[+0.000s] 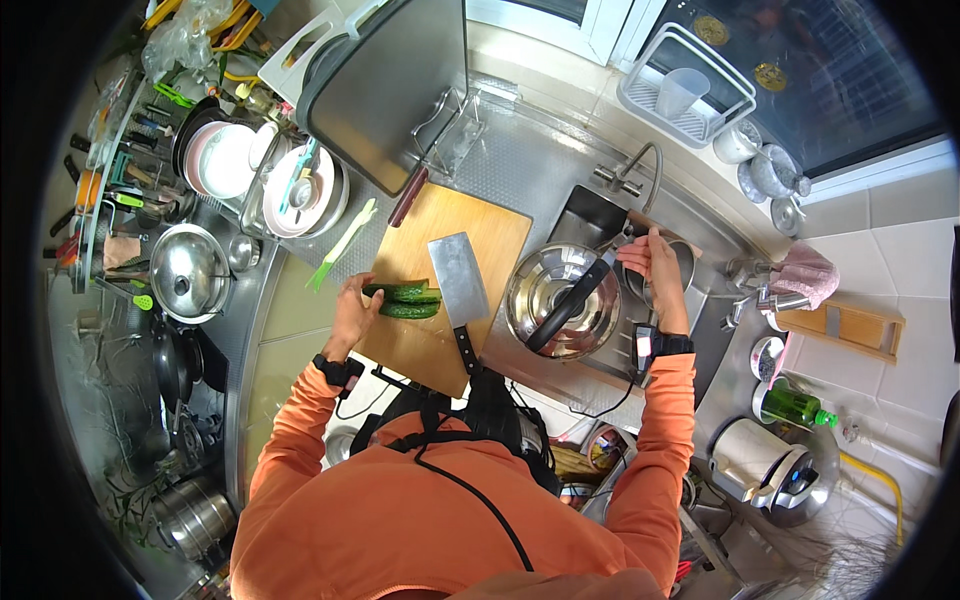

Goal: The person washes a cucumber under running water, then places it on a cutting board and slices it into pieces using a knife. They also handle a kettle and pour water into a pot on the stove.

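Note:
My left hand [352, 311] is at the left ends of the cut cucumber pieces [409, 300], its thumb and fingers closed about them. The pieces lie side by side on the wooden cutting board [405, 345]. To their right a cleaver [459, 277] rests flat on the board, its black riveted handle pointing towards me. My right hand [654, 274] is above the sink with its fingers stretched out and no object visible in it. Its fingertips are close to the metal end of a long black handle [568, 307], which crosses over a shiny steel lid or bowl [525, 300]; contact is unclear.
A dark red knife handle [409, 196] lies at the board's upper left edge. A scallion [341, 244] is left of the board, near stacked bowls [330, 202]. The faucet [619, 180] rises behind the sink. A large upright board [390, 90] leans at the back.

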Demonstrator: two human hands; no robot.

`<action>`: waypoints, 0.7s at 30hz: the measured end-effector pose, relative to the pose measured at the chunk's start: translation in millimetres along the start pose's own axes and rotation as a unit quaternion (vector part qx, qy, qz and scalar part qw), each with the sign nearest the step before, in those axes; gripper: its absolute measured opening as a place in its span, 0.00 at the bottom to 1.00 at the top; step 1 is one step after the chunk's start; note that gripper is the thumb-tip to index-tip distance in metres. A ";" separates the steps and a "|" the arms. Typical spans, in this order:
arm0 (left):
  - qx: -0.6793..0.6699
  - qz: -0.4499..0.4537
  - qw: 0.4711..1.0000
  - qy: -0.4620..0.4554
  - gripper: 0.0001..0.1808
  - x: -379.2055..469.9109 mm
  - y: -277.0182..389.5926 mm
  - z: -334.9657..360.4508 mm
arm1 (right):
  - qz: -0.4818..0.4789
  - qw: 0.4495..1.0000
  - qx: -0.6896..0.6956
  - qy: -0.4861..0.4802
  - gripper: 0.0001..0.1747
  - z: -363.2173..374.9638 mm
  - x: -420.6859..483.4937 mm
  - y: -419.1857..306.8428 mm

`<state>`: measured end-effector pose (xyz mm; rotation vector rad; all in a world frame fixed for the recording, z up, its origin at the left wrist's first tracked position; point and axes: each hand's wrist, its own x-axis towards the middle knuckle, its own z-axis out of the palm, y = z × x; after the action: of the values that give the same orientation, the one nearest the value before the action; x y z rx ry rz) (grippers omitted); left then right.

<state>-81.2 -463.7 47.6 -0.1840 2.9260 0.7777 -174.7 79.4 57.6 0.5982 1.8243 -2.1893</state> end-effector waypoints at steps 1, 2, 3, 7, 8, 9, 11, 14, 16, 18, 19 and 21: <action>-0.005 -0.002 1.000 -0.002 0.21 -1.5 -1.4 0.4 | 0.008 1.000 0.015 -0.005 0.24 2.2 -3.7 -2.2; -0.006 0.000 1.000 0.001 0.21 -3.3 -2.8 0.6 | 0.008 0.999 0.031 -0.018 0.23 4.5 -6.7 -4.4; -0.002 0.008 1.000 0.010 0.21 -5.1 -4.2 0.5 | 0.014 0.999 0.044 -0.020 0.22 6.9 -9.4 -6.3; -0.011 0.006 1.000 0.002 0.21 -10.4 -10.8 2.0 | -0.137 0.976 0.169 0.027 0.20 14.8 -25.9 -9.2; -0.017 0.003 1.000 0.003 0.20 -12.4 -13.4 2.5 | -0.163 0.971 0.169 0.054 0.20 15.2 -32.5 -10.5; -0.018 0.005 1.000 0.009 0.20 -13.9 -16.7 2.2 | -0.198 0.964 0.164 0.076 0.20 17.0 -39.7 -11.8; -0.032 0.000 0.999 0.018 0.20 -17.2 -24.6 2.2 | -0.166 0.971 0.115 0.126 0.19 24.3 -58.1 -11.0; -0.041 0.005 0.999 0.033 0.20 -23.5 -37.8 3.2 | -0.130 0.984 0.021 0.117 0.22 42.0 -95.0 -10.3; -0.039 0.001 0.999 0.037 0.20 -27.8 -45.4 3.5 | -0.103 0.993 -0.018 0.059 0.27 58.9 -122.5 -10.3; -0.028 -0.019 0.999 0.033 0.20 -32.4 -49.8 3.3 | -0.072 0.997 0.004 0.009 0.29 80.6 -143.6 -8.5; -0.034 -0.013 0.999 0.027 0.20 -34.3 -50.5 3.4 | -0.053 0.999 0.005 -0.002 0.30 91.2 -151.3 -7.4; -0.035 -0.023 0.999 0.016 0.20 -38.8 -49.7 2.9 | -0.042 0.998 0.030 -0.027 0.29 111.3 -157.4 -5.3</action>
<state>-35.5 -501.7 26.2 -0.2708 2.9151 0.8795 -54.9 -41.3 148.6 0.4767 1.7925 -2.2988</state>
